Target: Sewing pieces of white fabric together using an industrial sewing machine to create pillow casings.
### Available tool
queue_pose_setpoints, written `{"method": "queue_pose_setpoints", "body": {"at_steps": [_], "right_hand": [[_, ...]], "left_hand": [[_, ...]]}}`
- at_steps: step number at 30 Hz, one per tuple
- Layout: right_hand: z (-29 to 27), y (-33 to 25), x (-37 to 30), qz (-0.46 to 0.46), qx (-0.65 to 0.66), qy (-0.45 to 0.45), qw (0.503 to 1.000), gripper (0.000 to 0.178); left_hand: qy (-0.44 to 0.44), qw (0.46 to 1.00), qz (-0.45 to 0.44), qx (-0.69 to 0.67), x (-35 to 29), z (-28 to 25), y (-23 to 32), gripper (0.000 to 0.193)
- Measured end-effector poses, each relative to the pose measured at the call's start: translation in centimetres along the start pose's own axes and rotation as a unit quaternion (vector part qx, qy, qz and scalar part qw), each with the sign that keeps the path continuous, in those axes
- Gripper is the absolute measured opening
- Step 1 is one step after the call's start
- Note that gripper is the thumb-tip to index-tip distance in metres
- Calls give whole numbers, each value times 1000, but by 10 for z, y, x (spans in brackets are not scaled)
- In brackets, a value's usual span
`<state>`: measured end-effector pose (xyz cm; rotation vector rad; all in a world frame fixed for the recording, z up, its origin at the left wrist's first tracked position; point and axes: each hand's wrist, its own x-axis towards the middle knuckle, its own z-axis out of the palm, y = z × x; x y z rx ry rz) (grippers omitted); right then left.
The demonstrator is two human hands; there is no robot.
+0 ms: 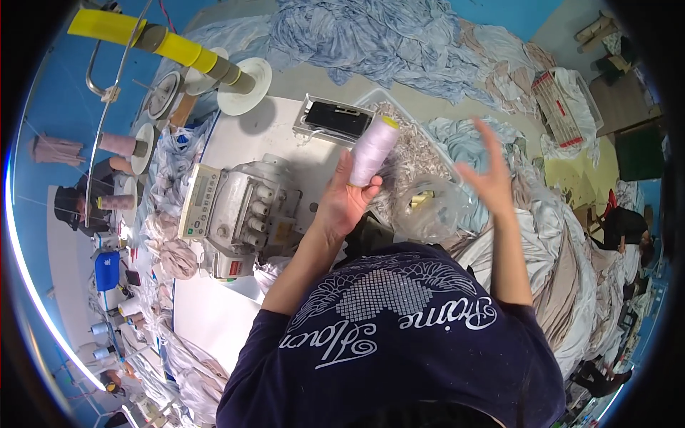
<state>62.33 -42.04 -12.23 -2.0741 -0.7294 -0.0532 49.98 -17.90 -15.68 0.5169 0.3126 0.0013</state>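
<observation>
A cone of pale lilac thread (372, 151) with a yellow tip is in my left hand (342, 198), whose fingers wrap round its lower end. It stands tilted above the table's right edge, beside a metal tray. My right hand (492, 182) is raised to the right with fingers spread and a little blurred, holding nothing. Between my hands and nearer my body lies a clear plastic bag (437, 220) with something yellow inside. Beneath it is a clear bin (444, 153) full of fabric scraps. A sewing machine (246, 207) stands left of my left hand.
A black phone (335, 120) lies in the metal tray (302, 128) on the white table (225, 146). Thread stand discs (246, 96) and stacked yellow cones (171, 50) hang at the upper left. Heaps of cloth (371, 39) cover the far floor and right side. Other people are at both edges.
</observation>
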Motion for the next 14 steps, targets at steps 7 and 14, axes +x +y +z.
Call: {"method": "queue_pose_setpoints", "body": {"at_steps": [7,14], "right_hand": [[52,-17,40,210,433,-433,762,25],[66,-55,91,66,177,-431,882,30]], "left_hand": [[26,975,121,187,-17,10,13,37],[-111,842,255,461,-27,6,16,41]]}}
